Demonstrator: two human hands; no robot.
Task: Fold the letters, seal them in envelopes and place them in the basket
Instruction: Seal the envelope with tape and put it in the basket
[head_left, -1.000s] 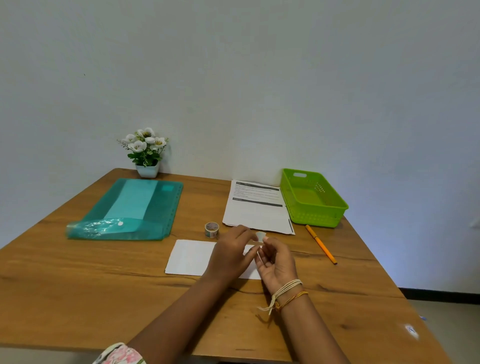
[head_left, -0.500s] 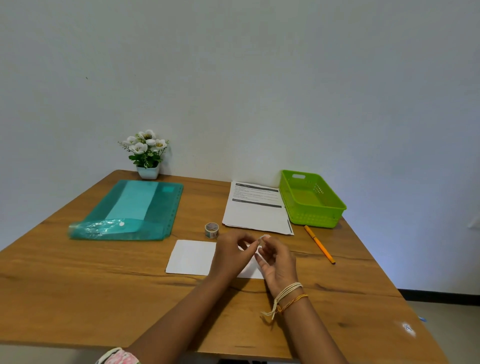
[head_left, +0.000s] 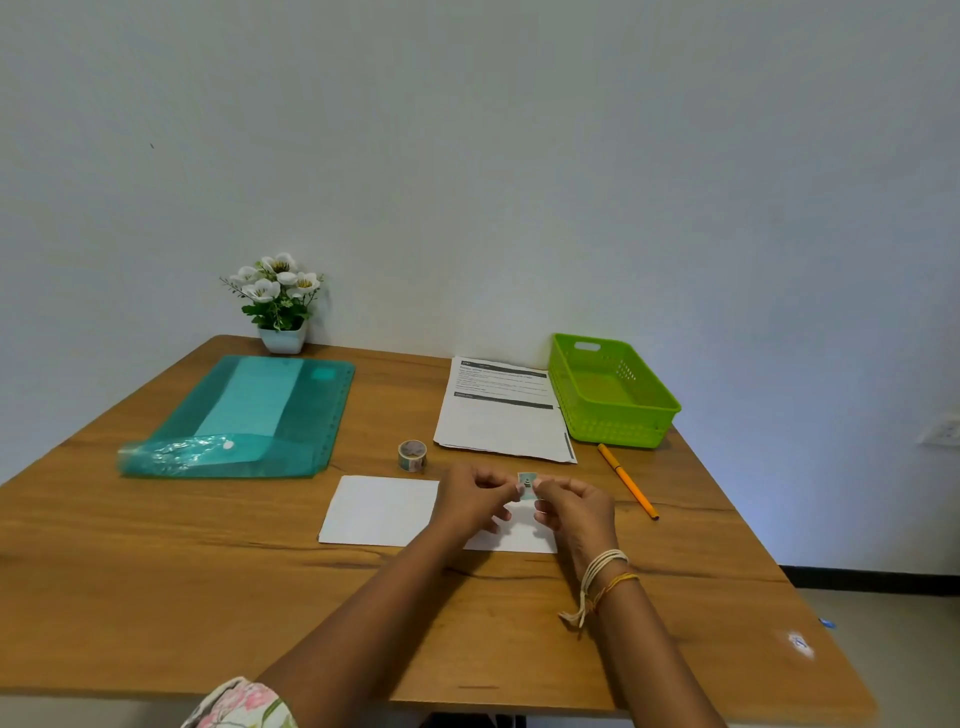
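A white envelope (head_left: 382, 510) lies flat on the table in front of me, its right part hidden under my hands. My left hand (head_left: 475, 500) and my right hand (head_left: 574, 506) meet just above it and both pinch a small patterned sticker (head_left: 528, 484) between their fingertips. The sticker roll (head_left: 412, 456) stands just behind the envelope. A stack of printed letters (head_left: 501, 413) lies farther back. The green basket (head_left: 613, 397) sits at the back right with nothing visible inside.
A teal plastic folder (head_left: 244, 418) lies at the back left. A potted white flower (head_left: 280, 301) stands against the wall. An orange pen (head_left: 627, 480) lies right of my hands. The table's front edge runs just below my forearms.
The sticker's patterned face now shows between the fingertips of both hands. The hands have stayed in place above the envelope.
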